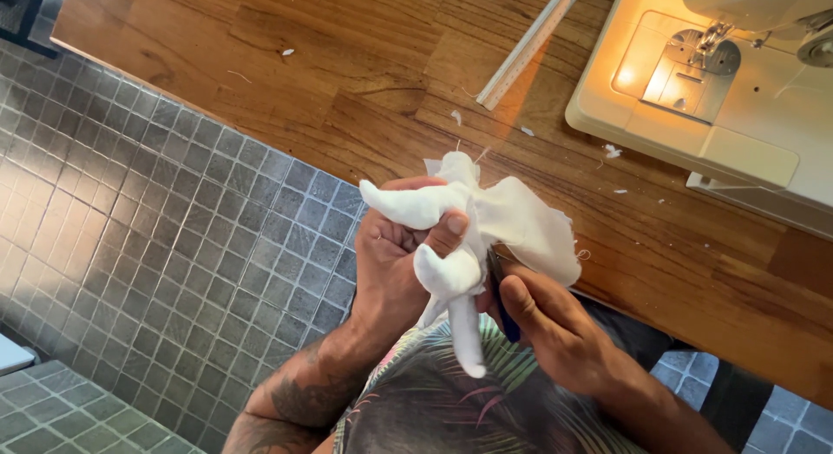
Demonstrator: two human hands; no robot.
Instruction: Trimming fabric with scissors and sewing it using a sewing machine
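Two hands hold a small white stuffed fabric figure (460, 246) above the wooden table (347, 90) edge: left hand (395, 263) clasps its limbs, right hand (555, 328) pinches a dark tool (501, 307) against it. Seemingly mid-shaping; careful, gentle pushing seems called for next.

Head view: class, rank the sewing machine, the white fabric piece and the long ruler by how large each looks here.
1. Sewing machine, partly cut off by the frame.
2. White fabric piece, held in both hands; being nearer the camera may enlarge it.
3. Ruler, long but thin, its top end cut off.
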